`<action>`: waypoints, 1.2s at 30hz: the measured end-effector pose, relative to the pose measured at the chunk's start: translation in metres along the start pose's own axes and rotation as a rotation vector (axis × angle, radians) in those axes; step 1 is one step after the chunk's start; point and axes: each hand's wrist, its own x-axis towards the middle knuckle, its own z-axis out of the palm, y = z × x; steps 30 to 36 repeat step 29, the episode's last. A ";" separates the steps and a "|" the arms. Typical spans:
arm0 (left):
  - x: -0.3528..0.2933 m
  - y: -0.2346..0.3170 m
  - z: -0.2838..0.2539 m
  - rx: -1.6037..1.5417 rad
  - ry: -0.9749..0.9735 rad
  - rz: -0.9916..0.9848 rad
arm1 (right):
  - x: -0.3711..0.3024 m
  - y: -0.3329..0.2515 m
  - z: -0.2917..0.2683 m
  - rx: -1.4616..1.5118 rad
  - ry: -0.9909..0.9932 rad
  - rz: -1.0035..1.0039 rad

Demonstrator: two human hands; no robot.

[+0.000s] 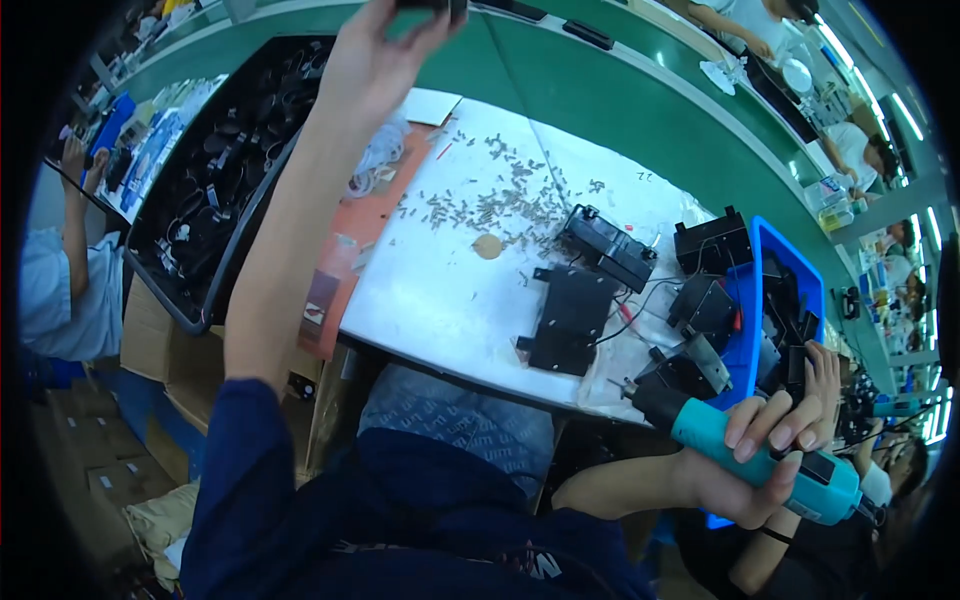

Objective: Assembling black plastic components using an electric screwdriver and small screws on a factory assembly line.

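One teal electric screwdriver [770, 455], one blue bin [790, 270], one long black tray [215, 190], one flat black plate [568, 318], loose screws [500, 200] beyond counting.

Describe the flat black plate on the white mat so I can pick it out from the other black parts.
Start at the white mat on the bench, strewn with small screws. Near its front edge, right of centre, lies the flat black plate. Unlike the boxy black housings beside the blue bin, it is thin, lies flat, and has notched edges.

Scattered screws [490, 205], blue bin [790, 262], black tray [215, 200], cardboard boxes [160, 340]
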 end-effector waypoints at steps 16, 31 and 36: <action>0.171 -0.114 -0.071 1.622 -0.063 -0.137 | -0.038 0.000 -0.016 -0.282 -0.021 0.163; 0.047 -0.073 -0.073 2.398 -0.274 -0.135 | -0.042 0.018 0.016 -0.148 -0.144 0.162; 0.047 -0.073 -0.073 2.398 -0.274 -0.135 | -0.042 0.018 0.016 -0.148 -0.144 0.162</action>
